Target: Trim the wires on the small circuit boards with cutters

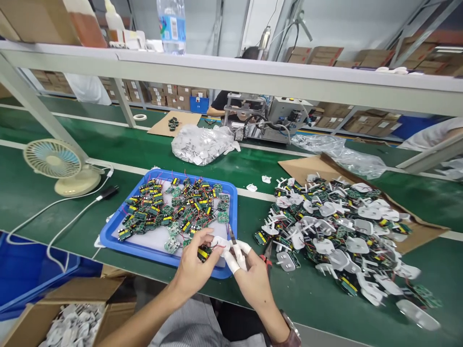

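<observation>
Just over the front edge of the blue tray (234, 207), both hands meet. My left hand (193, 267) is closed on a white plastic plug piece (219, 242) with a red wire on it; a circuit board with a yellow part (203, 253) shows under those fingers, and whether it is held cannot be told. White coverings wrap several fingers of my right hand (251, 277). That hand pinches a slim metal tool (232, 235), probably tweezers, pointing up beside the plug piece. Red-handled pliers (266, 260) lie by my right hand, partly hidden. Small circuit boards (188, 205) fill much of the tray.
Boards joined to white plug pieces (333, 231) are heaped on cardboard at right. A fan (54, 161) and cables stand left. Behind are a bag of white parts (202, 144) and a machine (260, 118) with a person behind it. A shelf (231, 67) crosses above.
</observation>
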Demonstrator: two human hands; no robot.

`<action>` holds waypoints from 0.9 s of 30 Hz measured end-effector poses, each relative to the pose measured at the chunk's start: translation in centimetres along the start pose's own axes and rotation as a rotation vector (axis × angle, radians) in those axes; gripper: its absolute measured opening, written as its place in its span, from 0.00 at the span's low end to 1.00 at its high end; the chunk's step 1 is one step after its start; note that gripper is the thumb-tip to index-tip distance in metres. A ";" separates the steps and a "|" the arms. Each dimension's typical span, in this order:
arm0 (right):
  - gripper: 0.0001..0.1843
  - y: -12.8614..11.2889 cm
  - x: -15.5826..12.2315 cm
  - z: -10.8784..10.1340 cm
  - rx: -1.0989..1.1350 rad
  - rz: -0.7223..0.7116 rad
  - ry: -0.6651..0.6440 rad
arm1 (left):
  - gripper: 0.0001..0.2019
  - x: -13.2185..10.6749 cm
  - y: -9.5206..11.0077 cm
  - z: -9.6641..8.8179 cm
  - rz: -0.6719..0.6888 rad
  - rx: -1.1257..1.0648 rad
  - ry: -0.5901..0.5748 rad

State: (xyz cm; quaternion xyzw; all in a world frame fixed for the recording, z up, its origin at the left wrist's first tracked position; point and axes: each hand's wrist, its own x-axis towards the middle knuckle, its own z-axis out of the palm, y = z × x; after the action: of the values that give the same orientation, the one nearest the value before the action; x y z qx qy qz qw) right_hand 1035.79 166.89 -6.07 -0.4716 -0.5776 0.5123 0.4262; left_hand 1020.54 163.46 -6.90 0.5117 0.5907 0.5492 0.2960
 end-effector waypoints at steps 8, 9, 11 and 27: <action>0.15 0.3 -0.6 0.0 -0.141 -0.058 0.163 | 0.11 -0.8 -0.2 0.5 0.046 0.072 0.067; 0.15 0.5 -0.7 0.0 -0.151 -0.063 0.163 | 0.10 -1.0 -0.2 0.5 0.048 0.082 0.050; 0.15 0.8 -0.7 -0.2 -0.148 -0.061 0.106 | 0.08 -1.1 -0.2 0.4 0.069 0.084 0.017; 0.17 0.7 -0.6 -0.4 -0.163 -0.054 0.123 | 0.05 -0.9 0.7 0.8 0.252 0.184 0.030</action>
State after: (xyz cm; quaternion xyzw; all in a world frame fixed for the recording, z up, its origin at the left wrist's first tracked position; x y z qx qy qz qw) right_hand 1036.36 166.36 -6.75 -0.5197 -0.6024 0.4221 0.4346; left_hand 1021.69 162.82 -6.60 0.5985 0.5740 0.5331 0.1677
